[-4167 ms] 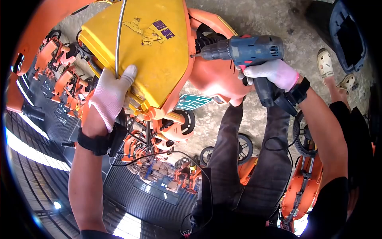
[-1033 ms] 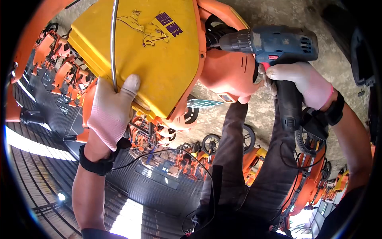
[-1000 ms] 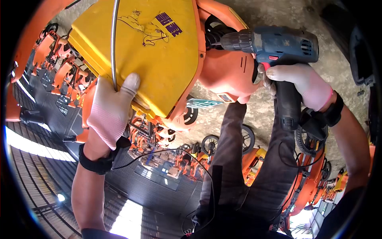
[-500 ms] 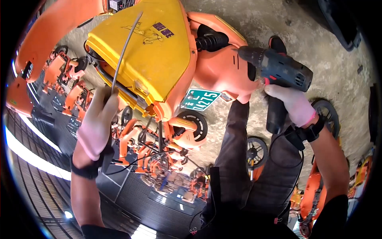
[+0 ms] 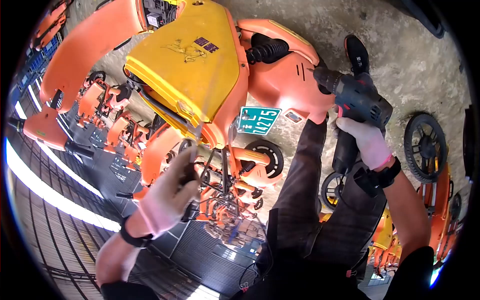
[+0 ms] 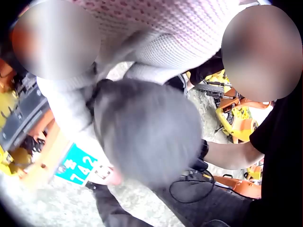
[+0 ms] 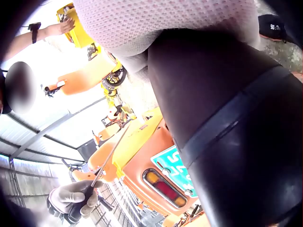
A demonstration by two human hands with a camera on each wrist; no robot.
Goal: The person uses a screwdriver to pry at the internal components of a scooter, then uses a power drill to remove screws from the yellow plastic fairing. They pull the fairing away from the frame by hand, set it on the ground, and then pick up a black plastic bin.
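In the head view my left hand, in a white-and-pink glove, grips a long screwdriver by its dark handle. Its thin metal shaft shows sharply in the right wrist view, overlapping the orange scooter there; the handle's rounded end fills the middle of the left wrist view. My gloved right hand holds a blue-and-black cordless drill by its grip, the chuck pointing left beside the scooter's orange rear cover. Left of that cover lies the scooter's yellow panel, printed with a line drawing. A green licence plate hangs below.
A black spring shock absorber sits between the orange covers. Further orange scooters stand at the left, and a wheel is at the right. A black shoe is on the concrete floor. Another person's arm shows in the right wrist view.
My left hand has lifted off the yellow panel and moved right and down with the screwdriver. The drill has come away from the panel's edge and tilted. The scooter appears smaller and more fully in view.
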